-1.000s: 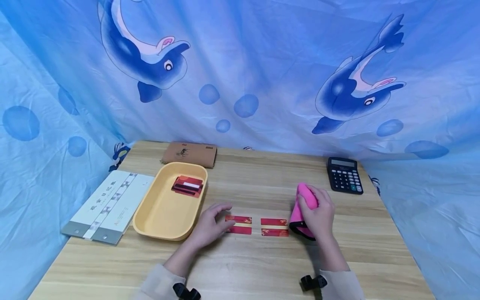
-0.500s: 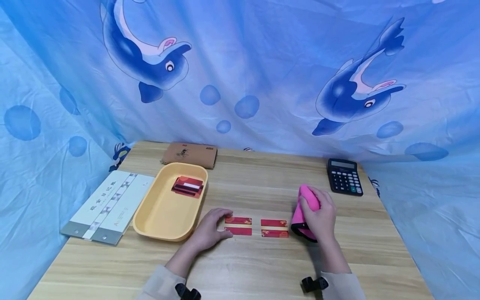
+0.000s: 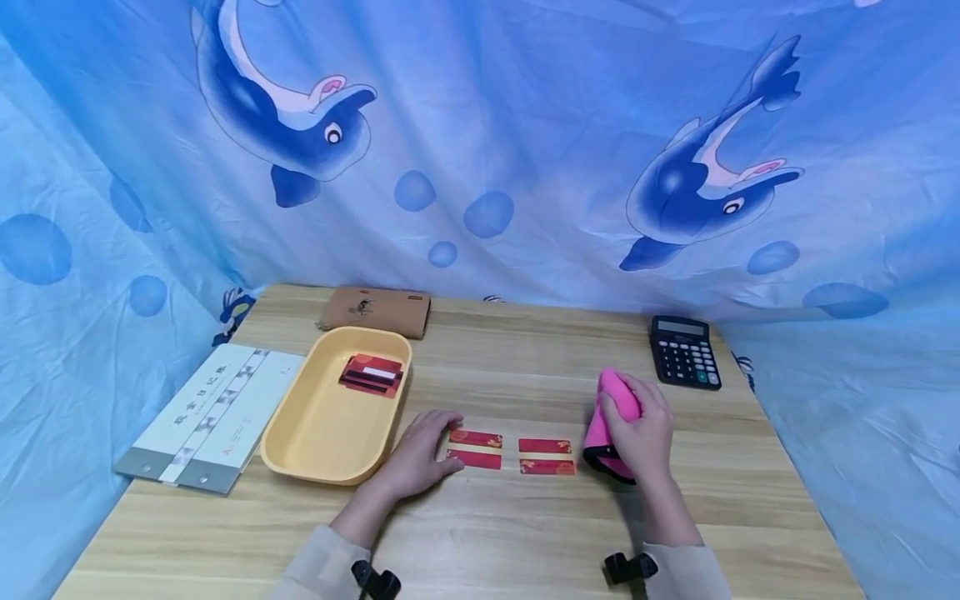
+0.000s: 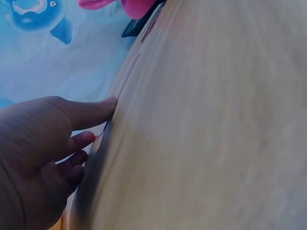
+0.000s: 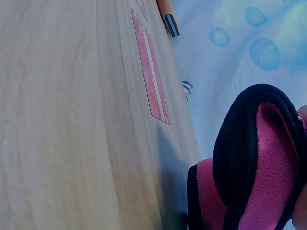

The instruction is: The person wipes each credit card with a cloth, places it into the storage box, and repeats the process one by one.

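My right hand (image 3: 641, 425) grips a folded pink cloth (image 3: 611, 417) with black edging, just right of two red cards. The cloth's fuzzy pink side and thick black border fill the lower right of the right wrist view. Each card has a pale gold band; the left card (image 3: 476, 450) and right card (image 3: 546, 457) lie flat, side by side. My left hand (image 3: 416, 458) rests at the left card's left end, thumb and index finger spread at its two corners. In the left wrist view the thumb (image 4: 91, 112) touches down at the tabletop; the card is barely visible there.
A yellow tray (image 3: 273, 446) holds several red cards (image 3: 371, 375), stacked loosely. Left of it lies a white and grey booklet (image 3: 213, 417). A brown wallet (image 3: 378, 311) lies behind the tray, and a black calculator (image 3: 685, 352) sits at the back right of the wooden table (image 3: 517, 542).
My left thumb and index finger have shifted to the left card's corners, spreading wider than a second ago. The cards stay put, and my right hand keeps holding the cloth almost still.
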Demonstrator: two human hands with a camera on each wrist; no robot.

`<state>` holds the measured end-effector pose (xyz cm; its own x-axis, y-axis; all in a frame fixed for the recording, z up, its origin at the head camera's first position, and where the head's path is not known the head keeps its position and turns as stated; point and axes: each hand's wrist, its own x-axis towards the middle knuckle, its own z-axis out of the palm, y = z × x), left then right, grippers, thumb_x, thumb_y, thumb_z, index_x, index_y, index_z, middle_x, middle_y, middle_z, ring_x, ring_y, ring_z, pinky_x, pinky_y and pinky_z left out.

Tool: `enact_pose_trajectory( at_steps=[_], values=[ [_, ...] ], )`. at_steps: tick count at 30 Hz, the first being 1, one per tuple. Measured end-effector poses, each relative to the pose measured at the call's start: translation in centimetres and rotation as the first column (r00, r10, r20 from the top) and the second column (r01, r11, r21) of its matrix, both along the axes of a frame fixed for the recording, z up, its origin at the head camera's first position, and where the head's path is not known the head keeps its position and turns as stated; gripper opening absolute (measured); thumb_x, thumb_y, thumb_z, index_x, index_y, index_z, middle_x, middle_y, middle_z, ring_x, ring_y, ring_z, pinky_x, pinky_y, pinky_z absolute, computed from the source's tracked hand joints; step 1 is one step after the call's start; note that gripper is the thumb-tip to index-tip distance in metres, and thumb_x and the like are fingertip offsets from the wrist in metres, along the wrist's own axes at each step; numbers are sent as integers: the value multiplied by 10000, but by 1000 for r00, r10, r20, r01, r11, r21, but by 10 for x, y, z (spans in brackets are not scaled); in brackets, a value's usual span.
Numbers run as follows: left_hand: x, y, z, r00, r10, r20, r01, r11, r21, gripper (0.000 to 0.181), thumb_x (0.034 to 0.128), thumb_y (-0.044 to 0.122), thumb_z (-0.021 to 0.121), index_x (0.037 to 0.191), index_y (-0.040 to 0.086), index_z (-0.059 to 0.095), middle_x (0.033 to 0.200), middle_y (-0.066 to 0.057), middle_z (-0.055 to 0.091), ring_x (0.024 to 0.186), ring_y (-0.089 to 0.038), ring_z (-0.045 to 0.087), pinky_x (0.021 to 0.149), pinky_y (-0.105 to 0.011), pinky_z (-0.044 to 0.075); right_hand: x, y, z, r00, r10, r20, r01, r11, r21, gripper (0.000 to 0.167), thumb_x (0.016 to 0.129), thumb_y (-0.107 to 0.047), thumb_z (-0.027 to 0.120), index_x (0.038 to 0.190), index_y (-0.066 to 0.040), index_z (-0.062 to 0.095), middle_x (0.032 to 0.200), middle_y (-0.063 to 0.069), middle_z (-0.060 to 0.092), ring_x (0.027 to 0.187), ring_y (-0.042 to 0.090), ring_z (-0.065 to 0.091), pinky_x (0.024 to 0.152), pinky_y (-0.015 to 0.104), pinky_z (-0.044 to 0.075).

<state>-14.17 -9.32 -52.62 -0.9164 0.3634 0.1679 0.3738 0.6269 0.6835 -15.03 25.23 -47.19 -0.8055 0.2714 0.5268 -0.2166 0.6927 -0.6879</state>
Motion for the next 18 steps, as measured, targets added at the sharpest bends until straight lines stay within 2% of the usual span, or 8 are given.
enact_pose_trajectory(
  at_steps=[7, 11, 16, 18],
  values=[
    [-3, 0, 1, 1000, -13, 6, 14, 1000, -25, 655, 800, 227, 876, 1361, 50, 586, 1310, -91, 596, 1262, -295, 483, 1084, -512, 390, 0, 0, 1, 1000, 3, 9, -3, 1000, 0, 415, 864, -113, 799, 1266, -81, 700, 1175, 110, 670, 1009, 230, 607, 761, 296, 491],
    [-4, 2, 1, 1000, -5, 19, 6, 1000, -23, 631, 795, 212, 878, 1339, 33, 613, 1252, -82, 590, 1218, -298, 491, 1042, -500, 397, 0, -2, 3, 1000, 1, 22, -1, 1000, 1, 416, 872, -136, 796, 1275, -105, 698, 1194, 97, 668, 1030, 217, 609, 781, 304, 504],
    [-4, 3, 2, 999, -12, 49, 10, 999, 38, 524, 768, 139, 893, 1244, 64, 686, 1115, -4, 529, 1061, -193, 520, 977, -417, 457, 0, -2, 2, 1000, 0, 28, 0, 1000, -1, 416, 877, -125, 789, 1280, -96, 692, 1210, 105, 662, 1049, 241, 606, 796, 364, 527],
    [-3, 4, 2, 998, -16, 53, 12, 997, 76, 501, 762, 97, 890, 1224, 82, 697, 1086, 7, 506, 1011, -159, 522, 942, -386, 487, -1, -2, 2, 1000, 0, 28, 0, 1000, -3, 416, 876, -120, 790, 1280, -95, 692, 1210, 108, 661, 1048, 242, 606, 795, 347, 522]
  ],
)
